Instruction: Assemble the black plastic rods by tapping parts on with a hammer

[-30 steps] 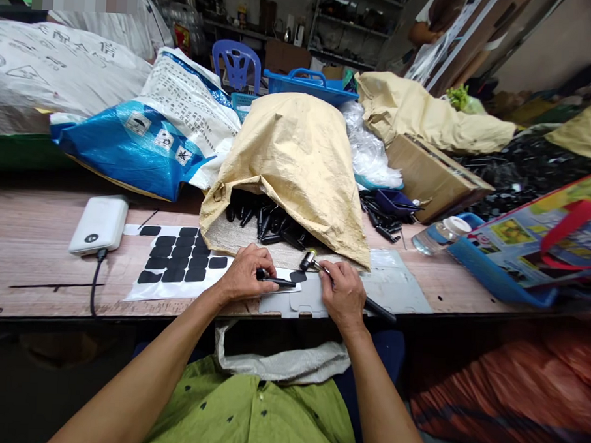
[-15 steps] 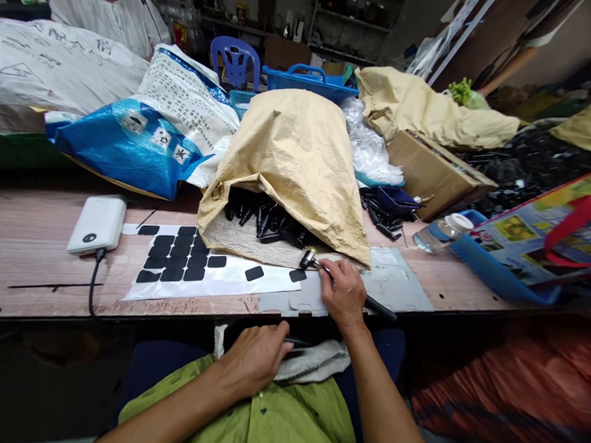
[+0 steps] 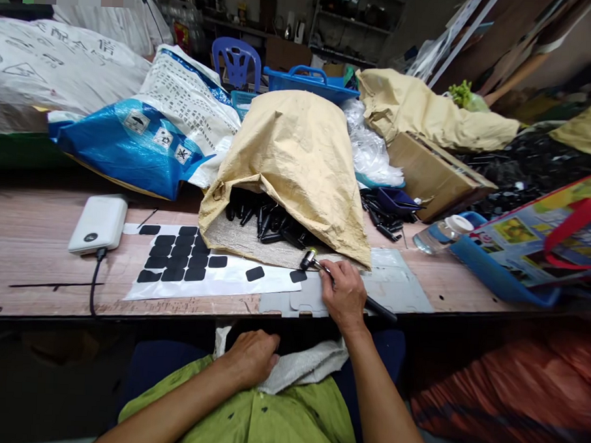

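- R hand (image 3: 344, 292) curled round hammer (image 3: 305, 260); prob. stiff, head-heavy, best held by handle (image 3: 381, 309).
- L hand (image 3: 255, 357) at lap sack (image 3: 303, 364); can't tell if gripping.

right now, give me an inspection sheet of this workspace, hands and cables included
Surface: wood-patterned table with a grey plate near its front edge
Things in use: hammer; white sheet bearing black stickers
Clutter: yellow sack with black parts in its mouth, clear bottle, brown box
Hands: right hand grips the hammer; left hand low by a white cloth, grip unclear
Cables: black cable from the white power bank to the table's front edge
Surroundings: blue chair behind; another person's arm upper right
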Demonstrator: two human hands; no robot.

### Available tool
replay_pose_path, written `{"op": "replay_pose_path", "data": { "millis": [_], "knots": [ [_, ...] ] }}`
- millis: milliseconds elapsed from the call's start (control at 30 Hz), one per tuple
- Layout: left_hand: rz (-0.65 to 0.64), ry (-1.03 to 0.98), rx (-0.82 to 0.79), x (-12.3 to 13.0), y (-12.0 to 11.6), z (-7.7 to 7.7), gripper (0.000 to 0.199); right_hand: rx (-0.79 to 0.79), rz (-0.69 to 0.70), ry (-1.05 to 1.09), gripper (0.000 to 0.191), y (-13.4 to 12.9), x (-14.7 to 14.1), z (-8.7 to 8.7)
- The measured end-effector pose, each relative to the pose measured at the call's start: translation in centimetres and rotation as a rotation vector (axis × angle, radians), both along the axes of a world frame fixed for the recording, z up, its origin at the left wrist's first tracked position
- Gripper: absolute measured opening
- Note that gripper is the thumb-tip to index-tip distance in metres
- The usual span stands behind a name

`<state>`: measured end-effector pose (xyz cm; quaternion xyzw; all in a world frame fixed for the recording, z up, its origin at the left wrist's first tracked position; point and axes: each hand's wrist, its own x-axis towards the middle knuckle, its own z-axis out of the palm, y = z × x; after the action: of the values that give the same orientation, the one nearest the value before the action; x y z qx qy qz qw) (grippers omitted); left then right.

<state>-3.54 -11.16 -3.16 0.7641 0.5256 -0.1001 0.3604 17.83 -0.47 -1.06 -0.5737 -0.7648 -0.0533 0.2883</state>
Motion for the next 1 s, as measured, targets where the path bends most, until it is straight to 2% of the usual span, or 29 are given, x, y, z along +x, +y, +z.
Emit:
{"op": "replay_pose_path", "data": {
  "millis": [133, 267, 400, 500, 533, 600, 733, 867, 1000],
  "knots": [
    [-0.066, -0.032, -0.010, -0.2, -0.2, 0.7, 0.029, 0.001, -0.003, 0.001, 0.022, 0.0, 0.0, 0.0],
    [-0.107, -0.095, 0.024, -0.9, 0.5, 3.4, 0.022, 0.003, 0.001, 0.004, 0.022, 0.0, 0.0, 0.0],
    [-0.072, -0.268, 0.135, -2.0, 4.3, 7.6, 0.021, 0.000, 0.005, 0.005, 0.023, 0.0, 0.0, 0.0],
    [0.101, -0.275, 0.403, -2.5, 8.9, 9.6, 0.024, 0.002, 0.001, 0.004, 0.023, 0.0, 0.0, -0.1],
    [0.166, -0.266, 0.517, -2.5, 10.6, 9.7, 0.025, 0.004, 0.001, 0.004, 0.023, 0.0, 0.0, -0.1],
    [0.219, -0.215, 0.690, -2.4, 13.6, 9.4, 0.027, 0.006, 0.004, 0.004, 0.022, 0.0, 0.1, -0.1],
    [0.147, -0.100, 0.791, -2.0, 17.3, 7.5, 0.023, -0.007, 0.000, 0.006, 0.022, 0.0, 0.1, -0.1],
    [0.121, -0.059, 0.796, -2.1, 17.4, 6.6, 0.015, -0.012, -0.008, 0.008, 0.022, 0.0, 0.1, 0.0],
    [0.125, -0.162, 0.781, -3.3, 15.0, 6.5, 0.017, -0.013, -0.004, 0.016, 0.021, 0.0, 0.0, 0.0]
  ]
}}
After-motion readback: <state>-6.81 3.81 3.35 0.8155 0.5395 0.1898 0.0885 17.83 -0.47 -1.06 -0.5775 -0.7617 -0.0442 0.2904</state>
